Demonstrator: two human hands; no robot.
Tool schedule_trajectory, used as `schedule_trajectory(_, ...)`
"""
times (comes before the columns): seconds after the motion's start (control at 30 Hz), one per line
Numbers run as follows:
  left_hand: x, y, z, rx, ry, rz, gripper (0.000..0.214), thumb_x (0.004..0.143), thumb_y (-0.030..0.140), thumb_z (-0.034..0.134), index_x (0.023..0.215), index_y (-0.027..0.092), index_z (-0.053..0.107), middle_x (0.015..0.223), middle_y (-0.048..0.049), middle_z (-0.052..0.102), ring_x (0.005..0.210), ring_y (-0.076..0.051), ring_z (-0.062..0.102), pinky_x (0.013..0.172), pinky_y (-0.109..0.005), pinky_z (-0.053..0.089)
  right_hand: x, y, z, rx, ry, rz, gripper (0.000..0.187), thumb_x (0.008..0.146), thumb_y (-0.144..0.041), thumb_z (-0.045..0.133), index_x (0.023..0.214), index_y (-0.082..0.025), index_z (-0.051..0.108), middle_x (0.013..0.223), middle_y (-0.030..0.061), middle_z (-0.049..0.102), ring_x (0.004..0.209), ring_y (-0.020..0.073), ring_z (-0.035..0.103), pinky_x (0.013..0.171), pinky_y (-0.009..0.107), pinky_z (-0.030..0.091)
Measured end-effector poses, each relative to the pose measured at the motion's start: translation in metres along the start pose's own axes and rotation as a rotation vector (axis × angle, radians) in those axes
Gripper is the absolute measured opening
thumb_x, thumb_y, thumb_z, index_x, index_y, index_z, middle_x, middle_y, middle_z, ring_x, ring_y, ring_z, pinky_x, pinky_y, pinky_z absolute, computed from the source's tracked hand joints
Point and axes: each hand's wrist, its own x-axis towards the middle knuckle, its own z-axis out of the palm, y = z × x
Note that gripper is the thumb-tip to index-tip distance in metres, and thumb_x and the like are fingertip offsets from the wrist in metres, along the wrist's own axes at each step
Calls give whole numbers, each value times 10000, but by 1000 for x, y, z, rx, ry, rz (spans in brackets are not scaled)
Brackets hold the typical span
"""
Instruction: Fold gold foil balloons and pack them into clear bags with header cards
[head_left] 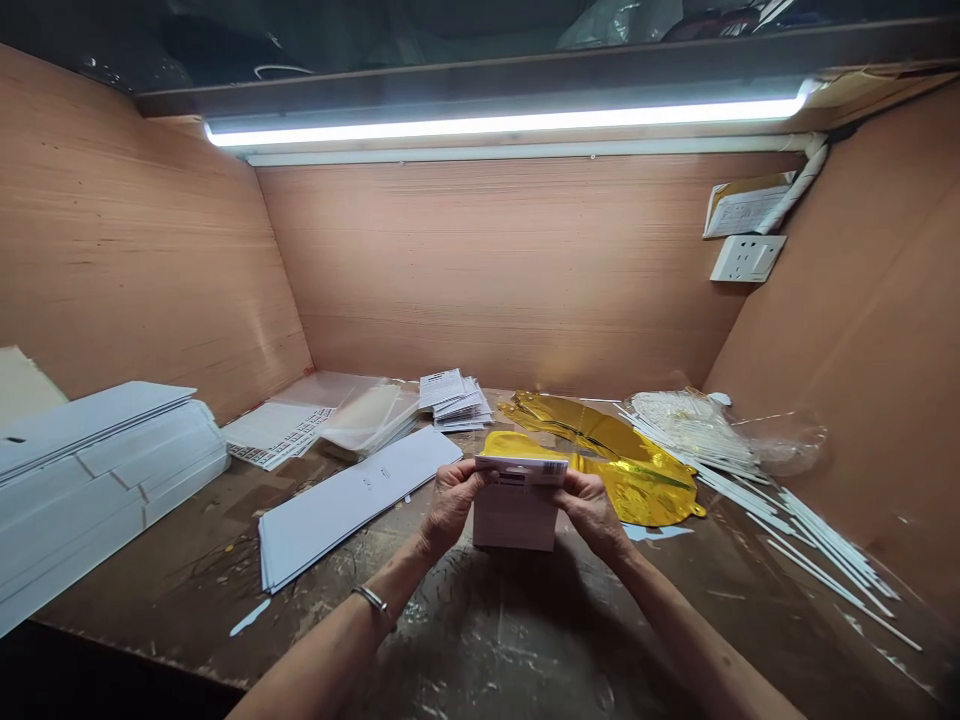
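A white packet [514, 520] with a printed top strip, a barcode and a hang slot stands upright over the middle of the table. My left hand [454, 500] pinches its upper left corner between thumb and fingers. At the upper right corner my right hand [594, 508] grips it the same way. Whether anything is inside the packet cannot be seen. Just behind it lie gold foil balloons [645, 488], flat and partly hidden by the packet and my right hand. To the left of my left hand rests a stack of long white cards [356, 505].
Folded white cartons [97, 480] fill the left side. Clear plastic sleeves [371, 415], a sticker sheet [277, 435] and printed slips [456, 400] lie at the back. White sticks [832, 550] spread at the right beside a plastic bag [787, 440]. Wooden panels [495, 270] enclose the dark table [450, 650].
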Motion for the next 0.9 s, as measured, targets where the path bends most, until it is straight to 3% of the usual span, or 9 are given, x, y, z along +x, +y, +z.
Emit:
schedule_trajectory(0.3,-25,-36,-17,73,-49,-147,316,696,355,600,896,120,669,725,-36,656,694,-168,556,643,-247,418,-17,40,-3,-20,-74,176,326,573,-409,667,763,-146,696,657,12,643,658,165,560,656,306,448)
schedule_trajectory(0.43,-27,-33,-19,89,-89,-182,337,686,377,603,895,120,668,712,-32,655,656,-157,552,604,-238,415,-16,51,-5,-34,-84,163,269,569,-371,671,715,-146,697,625,-1,625,611,136,532,601,265,436)
schedule_trajectory(0.57,-16,-14,-14,56,-76,-59,327,668,330,635,925,129,658,799,-44,660,741,-168,554,652,-244,418,-14,40,-4,-38,-82,145,201,557,-323,684,661,-152,689,606,-9,621,588,129,528,581,248,429)
schedule_trajectory(0.67,-10,-7,-10,46,-88,-34,291,668,289,640,916,138,663,809,-43,662,765,-172,553,702,-265,416,-11,21,-4,-24,-26,88,215,555,-303,694,721,-166,691,677,5,645,669,155,553,649,270,441)
schedule_trajectory(0.77,-11,-14,-9,39,-82,-42,292,672,294,636,915,136,664,777,-43,665,748,-172,556,712,-278,416,-8,10,-7,3,39,66,213,586,-322,680,739,-175,696,680,17,657,709,169,565,712,291,436)
schedule_trajectory(0.9,-14,-27,-11,30,-53,-67,277,680,282,632,912,134,664,773,-39,666,744,-166,557,705,-274,412,-8,19,-11,23,26,102,218,574,-337,691,718,-173,699,644,13,654,670,163,568,709,296,433)
